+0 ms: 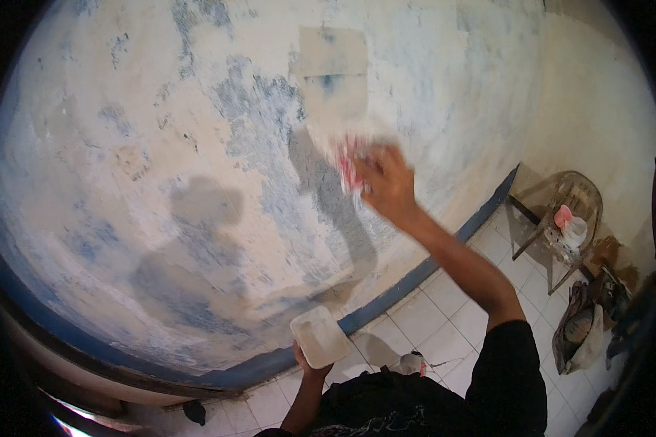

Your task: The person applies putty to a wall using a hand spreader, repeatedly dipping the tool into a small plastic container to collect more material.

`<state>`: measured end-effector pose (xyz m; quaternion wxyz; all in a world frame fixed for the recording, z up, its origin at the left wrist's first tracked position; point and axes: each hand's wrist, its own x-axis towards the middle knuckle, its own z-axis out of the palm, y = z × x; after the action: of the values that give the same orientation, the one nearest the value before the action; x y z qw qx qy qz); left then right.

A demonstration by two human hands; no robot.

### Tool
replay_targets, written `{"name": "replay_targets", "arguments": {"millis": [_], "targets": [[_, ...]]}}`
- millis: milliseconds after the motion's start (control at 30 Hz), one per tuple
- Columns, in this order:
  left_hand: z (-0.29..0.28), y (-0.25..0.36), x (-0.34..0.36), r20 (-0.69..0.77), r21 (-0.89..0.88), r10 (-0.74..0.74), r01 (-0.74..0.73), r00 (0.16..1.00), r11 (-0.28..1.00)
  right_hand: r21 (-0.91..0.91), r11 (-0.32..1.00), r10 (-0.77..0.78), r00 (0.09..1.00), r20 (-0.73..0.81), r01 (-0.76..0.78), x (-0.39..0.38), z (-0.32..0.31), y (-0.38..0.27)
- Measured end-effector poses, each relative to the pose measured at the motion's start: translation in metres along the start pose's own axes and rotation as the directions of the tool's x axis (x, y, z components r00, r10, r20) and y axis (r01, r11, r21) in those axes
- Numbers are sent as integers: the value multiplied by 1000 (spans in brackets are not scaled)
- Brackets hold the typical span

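My left hand [313, 365] grips a white rectangular plastic tub [319, 336] from beneath and beside it, low near the foot of the wall. Inside the tub its pale bottom shows, perhaps coated with something whitish. My right hand [391, 186] is raised at the wall [430, 109], closed on a red-and-white crumpled piece [351, 162]. Motion smears this piece, so I cannot tell whether it is cloth or plastic. It is at or very close to the patchy cream and blue surface, just below a squarish beige patch [334, 73].
A blue band [423, 271] edges the wall above white floor tiles [423, 313]. At the right stands a worn chair [577, 191] with a pink-and-white bag on it. A sack [579, 339] lies nearby. A small container [411, 362] stands on the floor in front of me.
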<state>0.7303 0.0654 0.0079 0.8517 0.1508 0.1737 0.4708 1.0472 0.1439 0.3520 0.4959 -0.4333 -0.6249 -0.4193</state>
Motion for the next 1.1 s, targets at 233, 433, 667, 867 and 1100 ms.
{"name": "replay_targets", "arguments": {"millis": [233,433,667,867,1100], "targets": [[3,-6,4,-5,-38,-26,26,1000,999,-253,960,-173,963,-207,118,131,33,57],[-15,4,5,-60,-89,-6,0,998,996,-143,988,-75,995,-62,65,48,73,27],[6,7,13,40,-67,-37,40,998,997,18,992,119,965,235,-127,-118,74,-21],[13,6,7,8,-41,-11,11,1000,999,86,995,24,984,178,-40,-90,22,-35],[-4,1,1,25,-130,-46,49,999,990,-145,984,-138,956,-259,103,97,25,15]]}}
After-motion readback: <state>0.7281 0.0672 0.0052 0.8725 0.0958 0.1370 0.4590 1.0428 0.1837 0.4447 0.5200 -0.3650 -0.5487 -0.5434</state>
